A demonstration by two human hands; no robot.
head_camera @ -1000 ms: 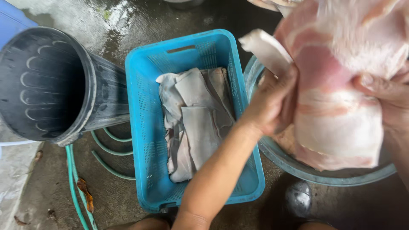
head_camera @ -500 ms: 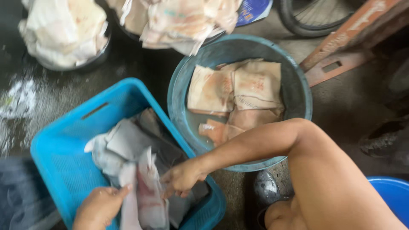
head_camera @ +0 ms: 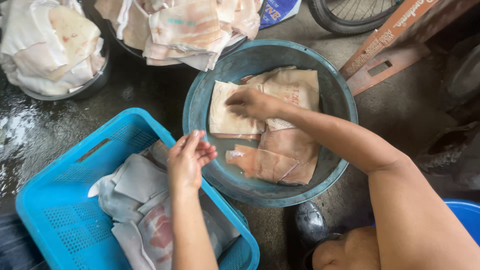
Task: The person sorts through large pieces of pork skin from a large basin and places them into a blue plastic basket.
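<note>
Wet, dark concrete floor seen from above, crowded with tubs of raw pork skin; a person crouches over a round grey-green basin [head_camera: 197,107] holding shallow water and about 4 pale slabs.

Their right hand [head_camera: 251,102] lies palm down on the top slab of pork skin [head_camera: 235,117], fingers curled over its upper corner, seemingly pinching it; the fingertips are hidden, so how firm the hold is I cannot tell. That slab sits under and just left of this hand, cream-coloured with a pink edge, limp and glistening, overlapping another slab [head_camera: 300,87] to the right; probably soaking so it can be rinsed.

Their left hand [head_camera: 187,157] hovers empty, fingers loosely spread and relaxed, above the basin's near rim, likely ready to receive the piece; directly below and left of it stands a blue slotted plastic crate [head_camera: 65,220] with greyish skins [head_camera: 137,187] laid in it, the slots probably letting water drain.

Beyond both hands, 2 dark tubs [head_camera: 92,85] are heaped with more skins.
</note>
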